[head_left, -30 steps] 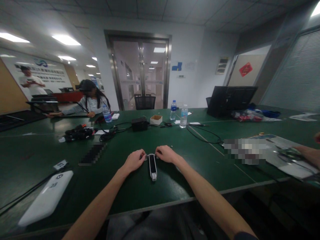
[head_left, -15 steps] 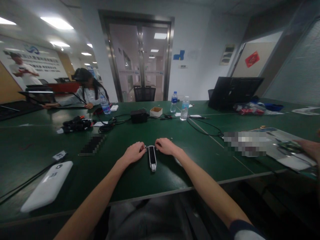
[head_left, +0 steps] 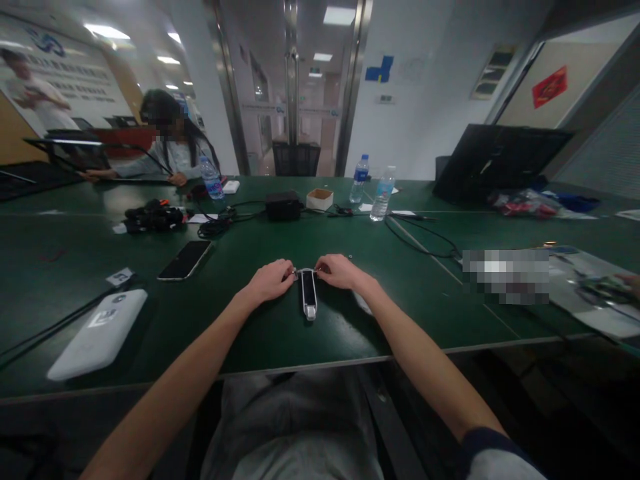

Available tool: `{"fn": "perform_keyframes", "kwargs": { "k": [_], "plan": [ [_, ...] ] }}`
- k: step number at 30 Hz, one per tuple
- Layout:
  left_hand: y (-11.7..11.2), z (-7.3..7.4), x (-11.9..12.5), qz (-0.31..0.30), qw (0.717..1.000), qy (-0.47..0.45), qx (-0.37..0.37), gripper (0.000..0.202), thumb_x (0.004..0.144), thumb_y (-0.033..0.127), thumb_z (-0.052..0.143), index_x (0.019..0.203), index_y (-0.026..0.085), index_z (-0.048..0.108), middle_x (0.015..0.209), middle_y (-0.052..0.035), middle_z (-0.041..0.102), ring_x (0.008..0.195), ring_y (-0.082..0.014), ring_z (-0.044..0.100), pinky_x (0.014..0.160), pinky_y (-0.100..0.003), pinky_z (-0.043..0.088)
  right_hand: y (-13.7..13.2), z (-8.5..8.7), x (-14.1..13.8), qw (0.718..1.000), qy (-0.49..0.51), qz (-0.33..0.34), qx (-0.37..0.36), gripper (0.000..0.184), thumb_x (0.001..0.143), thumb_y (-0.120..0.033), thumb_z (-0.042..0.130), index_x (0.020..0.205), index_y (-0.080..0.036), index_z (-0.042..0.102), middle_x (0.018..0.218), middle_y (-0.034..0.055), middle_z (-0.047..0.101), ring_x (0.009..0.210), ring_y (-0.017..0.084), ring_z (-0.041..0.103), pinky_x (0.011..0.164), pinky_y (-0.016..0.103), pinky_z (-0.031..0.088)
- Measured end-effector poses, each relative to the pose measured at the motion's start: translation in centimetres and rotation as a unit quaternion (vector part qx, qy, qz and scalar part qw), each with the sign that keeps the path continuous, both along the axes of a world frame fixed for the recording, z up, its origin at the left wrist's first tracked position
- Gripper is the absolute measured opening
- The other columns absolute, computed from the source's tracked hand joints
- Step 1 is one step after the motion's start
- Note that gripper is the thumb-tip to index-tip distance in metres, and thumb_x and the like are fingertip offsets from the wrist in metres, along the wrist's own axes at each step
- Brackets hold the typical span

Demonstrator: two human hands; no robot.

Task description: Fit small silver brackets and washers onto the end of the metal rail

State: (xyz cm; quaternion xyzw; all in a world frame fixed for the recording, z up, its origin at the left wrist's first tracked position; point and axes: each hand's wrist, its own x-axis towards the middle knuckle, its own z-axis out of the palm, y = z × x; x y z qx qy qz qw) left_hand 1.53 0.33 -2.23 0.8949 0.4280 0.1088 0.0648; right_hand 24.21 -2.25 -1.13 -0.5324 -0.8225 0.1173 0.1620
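A slim black and silver device [head_left: 309, 299] lies lengthwise on the green table [head_left: 280, 340] in front of me. My left hand [head_left: 270, 280] rests at the left of its far end with fingers curled and pinched on that end. My right hand [head_left: 338, 271] mirrors it at the right side, fingers also pinched against the device's top. Both forearms reach in from the near edge of the table.
A white oblong case [head_left: 97, 333] and a black phone [head_left: 185, 260] lie to the left. Cables [head_left: 420, 243], a black box [head_left: 283, 205], a cardboard box [head_left: 319, 199] and two water bottles [head_left: 383, 193] stand further back. A person [head_left: 165, 150] sits far left; another's hand [head_left: 630, 283] shows at right.
The camera has tilted downward, so the table and my hands sit higher in view and my lap shows. Both hands stay pinched at the device's far end.
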Motion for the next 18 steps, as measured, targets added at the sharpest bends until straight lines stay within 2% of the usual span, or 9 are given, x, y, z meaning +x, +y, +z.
{"fn": "perform_keyframes", "kwargs": {
  "k": [7, 18],
  "plan": [
    [0.18, -0.03, -0.3, -0.003, 1.0, -0.013, -0.001, 0.016, 0.092, 0.029, 0.047, 0.095, 0.019, 0.058, 0.09, -0.0049, 0.061, 0.079, -0.0205, 0.059, 0.067, -0.03, 0.045, 0.4, -0.12, 0.66, 0.999, 0.035, 0.01, -0.008, 0.011, 0.083, -0.017, 0.063, 0.092, -0.017, 0.07, 0.084, 0.0017, 0.071, 0.076, 0.013, 0.064, 0.068, 0.021, 0.046],
    [0.37, -0.41, -0.46, 0.008, 0.999, -0.041, -0.017, 0.019, 0.093, 0.033, 0.045, 0.092, 0.019, 0.059, 0.09, -0.0056, 0.06, 0.079, -0.0211, 0.058, 0.067, -0.03, 0.044, 0.44, -0.34, 0.54, 0.998, 0.065, -0.009, 0.009, 0.01, 0.083, -0.022, 0.063, 0.087, -0.017, 0.071, 0.081, 0.0021, 0.069, 0.071, 0.013, 0.061, 0.067, 0.023, 0.044]
  ]
}}
